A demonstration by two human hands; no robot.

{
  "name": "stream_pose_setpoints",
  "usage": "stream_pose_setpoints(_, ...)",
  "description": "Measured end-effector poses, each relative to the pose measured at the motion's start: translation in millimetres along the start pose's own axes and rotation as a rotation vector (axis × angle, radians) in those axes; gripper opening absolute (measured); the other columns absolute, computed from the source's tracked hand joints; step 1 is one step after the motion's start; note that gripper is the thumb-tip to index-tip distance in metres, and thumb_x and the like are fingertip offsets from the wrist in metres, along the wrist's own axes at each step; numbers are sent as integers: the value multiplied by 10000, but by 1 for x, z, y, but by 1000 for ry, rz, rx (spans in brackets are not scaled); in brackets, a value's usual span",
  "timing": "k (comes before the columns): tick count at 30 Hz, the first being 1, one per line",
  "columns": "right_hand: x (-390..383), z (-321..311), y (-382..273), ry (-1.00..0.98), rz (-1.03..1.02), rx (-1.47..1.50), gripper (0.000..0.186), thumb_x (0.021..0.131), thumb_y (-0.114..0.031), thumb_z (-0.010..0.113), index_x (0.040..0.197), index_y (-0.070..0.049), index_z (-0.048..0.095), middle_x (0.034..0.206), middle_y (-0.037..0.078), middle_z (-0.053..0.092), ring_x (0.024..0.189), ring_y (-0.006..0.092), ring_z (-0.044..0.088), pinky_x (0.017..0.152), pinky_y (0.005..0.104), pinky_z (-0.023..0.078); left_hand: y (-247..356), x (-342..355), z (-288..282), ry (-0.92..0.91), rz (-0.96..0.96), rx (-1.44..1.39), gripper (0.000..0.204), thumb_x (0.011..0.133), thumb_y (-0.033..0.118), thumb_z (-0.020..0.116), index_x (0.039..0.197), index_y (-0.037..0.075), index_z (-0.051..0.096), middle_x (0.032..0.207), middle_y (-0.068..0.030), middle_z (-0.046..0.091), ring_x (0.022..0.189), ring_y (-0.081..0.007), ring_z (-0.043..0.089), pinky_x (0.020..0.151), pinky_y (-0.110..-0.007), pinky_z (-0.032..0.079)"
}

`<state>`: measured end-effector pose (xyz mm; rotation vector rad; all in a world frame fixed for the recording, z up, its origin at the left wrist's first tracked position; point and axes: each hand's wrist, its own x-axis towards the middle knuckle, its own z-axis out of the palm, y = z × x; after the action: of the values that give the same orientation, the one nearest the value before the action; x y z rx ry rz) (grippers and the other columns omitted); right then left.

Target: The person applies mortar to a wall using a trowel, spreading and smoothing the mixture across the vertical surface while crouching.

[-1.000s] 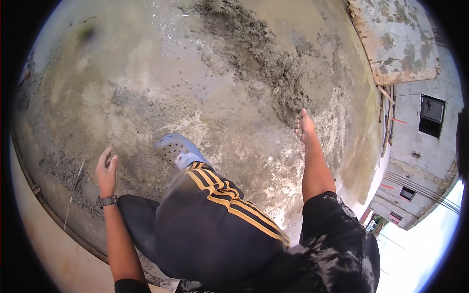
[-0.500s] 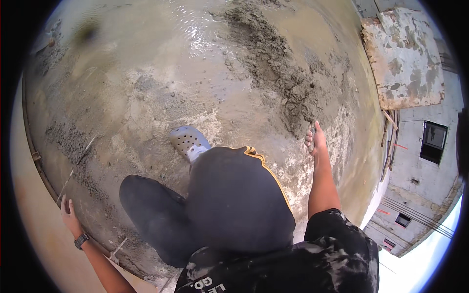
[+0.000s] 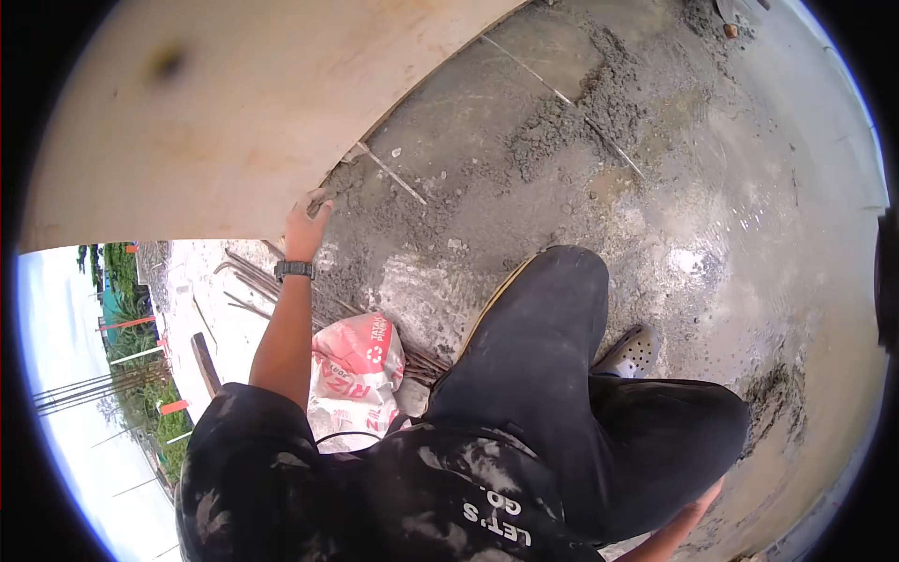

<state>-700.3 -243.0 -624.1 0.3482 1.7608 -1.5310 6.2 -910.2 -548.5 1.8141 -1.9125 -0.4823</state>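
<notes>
My left hand [image 3: 307,214], a watch on its wrist, is at the edge of the large beige board [image 3: 187,131] at upper left, fingers curled round something I cannot make out. Wet, lumpy grey concrete [image 3: 552,140] spreads beside it, crossed by thin pale strips [image 3: 398,178]. My right hand [image 3: 707,492] is low at the right, behind my bent knee, its fingers hidden. My legs in dark trousers rest over the wet surface, one foot in a perforated clog [image 3: 629,348].
A red-and-white sack [image 3: 351,351] lies left of my legs, near rebar [image 3: 253,276] and a wooden plank [image 3: 206,361]. Trees [image 3: 140,332] and cables show beyond the left edge. A tool [image 3: 730,28] sits at the top right in the concrete.
The view has swung left, bringing the board and sack into sight. My spread left hand has curled at the board's edge. My right hand has gone from the mud lumps to behind my knee.
</notes>
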Motion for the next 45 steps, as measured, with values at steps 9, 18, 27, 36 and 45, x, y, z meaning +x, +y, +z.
stream_pose_setpoints(9, 54, 296, -139, -121, -165, -437, 416, 1077, -522, 504, 916, -150, 598, 621, -57, 496, 450, 77, 473, 419, 214, 388, -126, -193, -11, 74, -465, 162, 456, 893, 311, 761, 1227, 7, 695, 1217, -219, 710, 1151, -379, 670, 1020, -428, 502)
stream_pose_setpoints(18, 79, 602, -151, -983, 98, -982, 414, 1050, -558, 530, 959, -154, 532, 593, -30, 461, 378, 75, 376, 319, 252, 304, -255, -302, 82, 228, -965, 337, 1071, 812, 702, 720, 1570, 26, 377, 1679, -270, 227, 1560, -482, 160, 1220, -594, 260)
stream_pose_setpoints(27, 70, 867, -31, -1163, -40, -1621, 461, 1030, -577, 569, 990, -119, 532, 623, -32, 466, 448, 85, 413, 386, 290, 354, -175, -271, 162, 376, -1048, 472, 1009, 830, 651, 715, 1617, 147, 337, 1700, -157, 251, 1584, -393, 178, 1180, -717, 226)
stream_pose_setpoints(36, 62, 993, 150, -917, -1711, -1904, 407, 1050, -385, 534, 1316, -81, 587, 1195, 159, 708, 1067, 394, 703, 873, 536, 569, -180, -261, 177, 370, -880, 542, 860, 885, 469, 738, 1575, 83, 400, 1660, -223, 305, 1547, -419, 250, 1247, -535, 244)
stream_pose_setpoints(45, 134, 933, 97, -873, -1622, -1658, 500, 1021, -457, 561, 1356, -86, 579, 1272, 171, 684, 1043, 402, 702, 889, 500, 565, -179, -219, 183, 369, -1170, 582, 914, 798, 627, 757, 1543, 191, 459, 1662, -133, 339, 1552, -399, 252, 1146, -710, 310)
